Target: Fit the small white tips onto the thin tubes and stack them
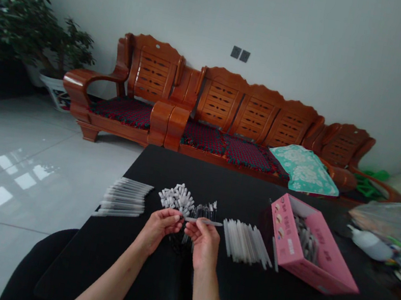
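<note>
Over the middle of the black table, my right hand (204, 244) pinches a slim grey-white pen (191, 219) held level between thumb and fingers. The fingertips of my left hand (158, 228) are closed at the pen's left end; any small part inside them is hidden. Just beyond my hands lies a heap of short white pen caps (178, 199). Dark, thin refills (207, 210) lie next to it, partly covered by my hands. To the right is a row of pale, translucent pen barrels (246, 243). Several pens (127, 196) lie side by side at the left edge.
A pink open box (288, 238) with grey pieces in it stands on the table's right. Beyond it are a white bulb-shaped item (372, 245) and plastic bags. Behind the table (95, 261) runs a wooden sofa (221, 97) with a turquoise cushion (305, 169).
</note>
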A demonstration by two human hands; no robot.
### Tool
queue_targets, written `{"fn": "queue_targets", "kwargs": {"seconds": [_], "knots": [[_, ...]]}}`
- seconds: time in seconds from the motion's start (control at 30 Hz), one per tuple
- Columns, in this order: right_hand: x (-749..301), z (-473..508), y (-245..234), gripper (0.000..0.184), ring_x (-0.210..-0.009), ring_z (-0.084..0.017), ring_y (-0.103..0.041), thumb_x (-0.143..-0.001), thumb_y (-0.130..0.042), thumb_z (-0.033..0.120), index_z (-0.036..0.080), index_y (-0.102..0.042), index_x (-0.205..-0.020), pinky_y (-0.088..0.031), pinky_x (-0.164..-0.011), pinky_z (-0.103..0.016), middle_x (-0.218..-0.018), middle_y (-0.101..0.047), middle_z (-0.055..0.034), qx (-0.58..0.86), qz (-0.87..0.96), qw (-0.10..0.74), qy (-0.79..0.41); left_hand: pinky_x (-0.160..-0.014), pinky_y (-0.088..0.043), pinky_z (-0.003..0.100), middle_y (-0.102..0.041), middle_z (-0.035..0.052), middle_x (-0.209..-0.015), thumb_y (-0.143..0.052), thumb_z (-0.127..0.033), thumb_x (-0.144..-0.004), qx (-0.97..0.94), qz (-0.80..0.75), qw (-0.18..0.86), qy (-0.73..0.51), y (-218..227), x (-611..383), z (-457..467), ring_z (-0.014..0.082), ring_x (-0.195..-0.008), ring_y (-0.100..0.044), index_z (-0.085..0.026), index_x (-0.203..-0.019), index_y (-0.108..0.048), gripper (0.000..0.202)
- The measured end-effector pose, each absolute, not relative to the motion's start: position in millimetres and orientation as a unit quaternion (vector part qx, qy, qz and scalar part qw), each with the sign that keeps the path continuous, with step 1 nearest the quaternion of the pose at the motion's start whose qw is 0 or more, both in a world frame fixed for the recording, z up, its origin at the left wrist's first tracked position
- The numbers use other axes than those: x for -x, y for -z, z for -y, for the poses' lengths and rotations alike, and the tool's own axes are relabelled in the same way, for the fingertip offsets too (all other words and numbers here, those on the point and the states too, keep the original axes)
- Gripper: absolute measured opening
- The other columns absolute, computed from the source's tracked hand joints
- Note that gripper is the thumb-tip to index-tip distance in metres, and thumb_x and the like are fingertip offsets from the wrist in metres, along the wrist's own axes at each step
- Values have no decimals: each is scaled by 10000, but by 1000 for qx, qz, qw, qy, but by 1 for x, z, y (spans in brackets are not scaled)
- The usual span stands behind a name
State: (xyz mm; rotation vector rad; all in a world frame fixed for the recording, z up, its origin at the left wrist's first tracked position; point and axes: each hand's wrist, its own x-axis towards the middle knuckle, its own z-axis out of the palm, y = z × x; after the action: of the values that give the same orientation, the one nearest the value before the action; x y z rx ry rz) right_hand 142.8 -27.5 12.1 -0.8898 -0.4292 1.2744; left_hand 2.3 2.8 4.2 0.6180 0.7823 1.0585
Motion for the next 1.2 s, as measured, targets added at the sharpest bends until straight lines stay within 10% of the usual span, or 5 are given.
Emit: {"fn": "queue_targets", "kwargs": {"seconds": [1.2], "knots": [[-145, 26, -17, 235, -612, -198, -712, -654, -790, 231, 142, -627, -798, -579, -552, -271, -666, -731, -59, 402, 201, 690, -567, -669, -507, 177, -694, 45, -805, -756, -180, -667, -270, -340, 749, -501, -1, 1, -6, 91, -688, -629, -110, -906, -717, 252]]}}
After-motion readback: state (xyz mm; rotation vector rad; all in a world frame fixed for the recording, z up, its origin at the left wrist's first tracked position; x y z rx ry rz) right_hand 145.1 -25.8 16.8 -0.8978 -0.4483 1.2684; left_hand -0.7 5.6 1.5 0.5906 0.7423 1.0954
